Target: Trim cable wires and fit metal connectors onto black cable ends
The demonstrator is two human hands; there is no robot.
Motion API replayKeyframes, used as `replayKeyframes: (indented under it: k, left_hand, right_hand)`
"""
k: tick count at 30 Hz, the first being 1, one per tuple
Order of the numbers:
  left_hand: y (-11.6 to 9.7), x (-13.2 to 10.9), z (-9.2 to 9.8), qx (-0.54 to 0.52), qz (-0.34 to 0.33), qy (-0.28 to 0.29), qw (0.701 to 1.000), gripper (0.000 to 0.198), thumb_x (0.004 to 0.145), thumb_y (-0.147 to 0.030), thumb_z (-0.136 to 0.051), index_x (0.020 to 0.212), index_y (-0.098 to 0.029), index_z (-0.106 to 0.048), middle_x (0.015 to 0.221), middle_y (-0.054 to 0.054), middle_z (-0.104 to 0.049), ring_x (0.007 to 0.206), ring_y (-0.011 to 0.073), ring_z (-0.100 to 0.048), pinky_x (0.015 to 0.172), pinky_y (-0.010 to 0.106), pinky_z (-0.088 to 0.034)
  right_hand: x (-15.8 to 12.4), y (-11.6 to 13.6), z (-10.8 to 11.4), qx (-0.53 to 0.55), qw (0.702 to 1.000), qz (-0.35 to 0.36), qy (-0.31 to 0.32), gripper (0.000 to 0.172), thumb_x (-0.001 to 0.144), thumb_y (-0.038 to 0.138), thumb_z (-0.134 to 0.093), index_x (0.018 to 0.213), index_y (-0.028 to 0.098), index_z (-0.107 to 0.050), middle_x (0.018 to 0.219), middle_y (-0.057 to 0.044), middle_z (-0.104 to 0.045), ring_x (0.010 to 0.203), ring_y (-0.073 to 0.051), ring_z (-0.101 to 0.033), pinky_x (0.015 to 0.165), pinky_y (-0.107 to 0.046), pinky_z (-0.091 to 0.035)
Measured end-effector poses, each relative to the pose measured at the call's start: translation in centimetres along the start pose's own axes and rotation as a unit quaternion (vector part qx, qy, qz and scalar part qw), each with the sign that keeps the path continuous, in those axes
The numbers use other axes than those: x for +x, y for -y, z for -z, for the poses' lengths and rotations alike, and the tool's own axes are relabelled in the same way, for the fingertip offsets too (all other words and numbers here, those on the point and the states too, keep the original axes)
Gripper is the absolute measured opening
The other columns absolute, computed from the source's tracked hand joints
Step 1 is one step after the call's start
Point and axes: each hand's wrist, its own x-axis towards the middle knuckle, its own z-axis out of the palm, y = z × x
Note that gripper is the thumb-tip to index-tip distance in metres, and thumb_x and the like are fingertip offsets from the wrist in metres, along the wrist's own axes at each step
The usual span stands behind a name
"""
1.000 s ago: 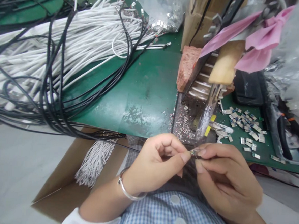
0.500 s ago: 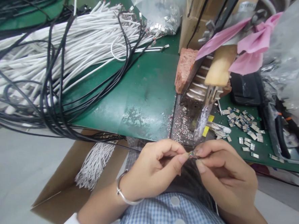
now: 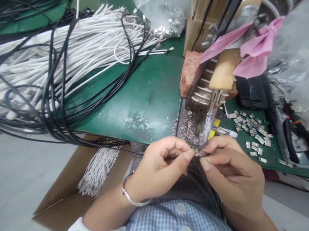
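Observation:
My left hand (image 3: 164, 168) is closed in a pinch on the end of a black cable (image 3: 135, 152), which runs in from the left under the table edge. A tiny greenish and metallic piece (image 3: 196, 152) shows at the fingertips. My right hand (image 3: 232, 172) is also pinched, just right of it; a thin wire-like line shows between the fingertips, but what it holds is too small to name. Directly above the fingertips is the tip of a soldering iron (image 3: 209, 120), clamped with its wooden handle (image 3: 225, 69) up and tied with pink cloth (image 3: 256, 53).
Small metal connectors (image 3: 260, 139) lie scattered at right, near pliers (image 3: 288, 134). A brick (image 3: 190, 72) stands behind the iron. White cables (image 3: 96, 45) and looped black cables (image 3: 52, 74) cover the table's left. Below, a cardboard box (image 3: 61, 179) holds white cables.
Both hands have moved slightly up towards the soldering iron's tip. The small piece between the fingertips is now right beneath the tip and less visible.

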Motion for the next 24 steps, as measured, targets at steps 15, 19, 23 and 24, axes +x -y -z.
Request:
replayKeyframes:
  k: [15, 19, 23, 24]
  left_hand:
    - [-0.26, -0.01, 0.22, -0.026, 0.006, -0.001, 1.0, 0.009, 0.087, -0.018, -0.063, 0.079, -0.016, -0.062, 0.06, -0.004, -0.059, 0.05, 0.0059, -0.053, 0.048, 0.013, -0.043]
    - [-0.06, -0.21, 0.32, -0.009, 0.01, -0.004, 1.0, 0.009, 0.087, -0.018, -0.063, 0.078, -0.016, -0.061, 0.061, -0.004, -0.059, 0.05, 0.0058, -0.053, 0.047, 0.013, -0.042]
    - [0.17, -0.62, 0.36, 0.023, 0.001, 0.007, 1.0, 0.011, 0.088, -0.02, -0.062, 0.078, -0.016, -0.061, 0.061, -0.003, -0.059, 0.051, 0.0062, -0.052, 0.049, 0.014, -0.043]
    - [0.23, -0.72, 0.38, 0.035, -0.004, 0.012, 0.999, 0.011, 0.088, -0.02, -0.062, 0.078, -0.016, -0.061, 0.061, -0.003, -0.059, 0.051, 0.0064, -0.053, 0.049, 0.014, -0.043]
  right_hand:
    - [0.23, 0.4, -0.2, -0.003, 1.0, -0.01, -0.01, 0.023, 0.079, 0.0, -0.061, 0.079, 0.022, -0.067, 0.089, -0.003, -0.059, 0.082, -0.015, -0.06, 0.073, -0.031, -0.056]
    - [0.19, 0.2, -0.25, 0.005, 1.0, -0.004, 0.004, 0.023, 0.078, -0.001, -0.061, 0.078, 0.022, -0.066, 0.088, -0.002, -0.059, 0.08, -0.014, -0.06, 0.073, -0.029, -0.056]
    - [-0.08, 0.14, -0.14, -0.019, 1.0, 0.012, 0.008, 0.023, 0.077, 0.0, -0.062, 0.079, 0.022, -0.065, 0.089, -0.001, -0.06, 0.081, -0.014, -0.061, 0.072, -0.028, -0.055]
    - [-0.23, 0.12, -0.07, -0.033, 0.999, 0.021, 0.009, 0.023, 0.077, 0.0, -0.061, 0.08, 0.022, -0.065, 0.089, -0.002, -0.061, 0.081, -0.014, -0.062, 0.071, -0.028, -0.055]
